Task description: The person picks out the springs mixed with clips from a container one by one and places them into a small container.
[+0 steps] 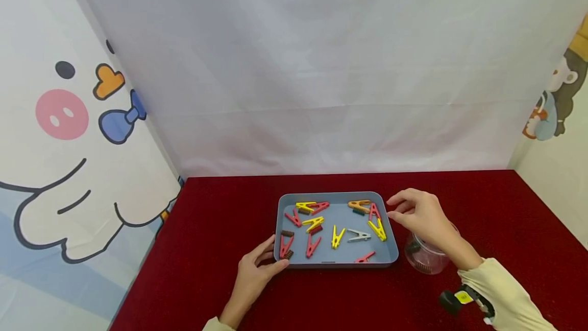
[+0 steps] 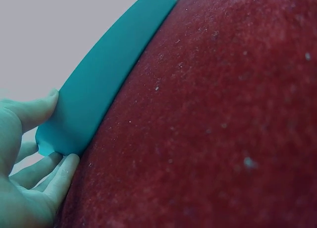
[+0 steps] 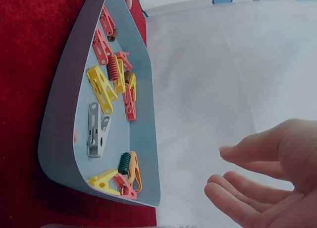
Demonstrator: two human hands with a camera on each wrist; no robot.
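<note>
A grey-blue tray (image 1: 340,258) holds several plastic clothespins, among them a grey clothespin (image 1: 359,235), a yellow clothespin (image 1: 337,237) and a red clothespin (image 1: 313,245). Small coils that look like springs lie among them, including a dark green coil (image 3: 124,163) and a red coil (image 3: 112,68). At the tray's front left corner, my left hand (image 1: 255,268) grips it between thumb and fingers. Just beyond the tray's right rim, my right hand (image 1: 419,214) hovers with loosely bent fingers and nothing between them. Its forearm partly hides a clear jar (image 1: 427,262) with dark coils inside.
Dark red cloth (image 1: 220,218) covers the table. A white curtain (image 1: 321,75) hangs behind it, and printed panels stand at left and right. A wrist camera (image 1: 452,300) is strapped to the right sleeve, near the jar.
</note>
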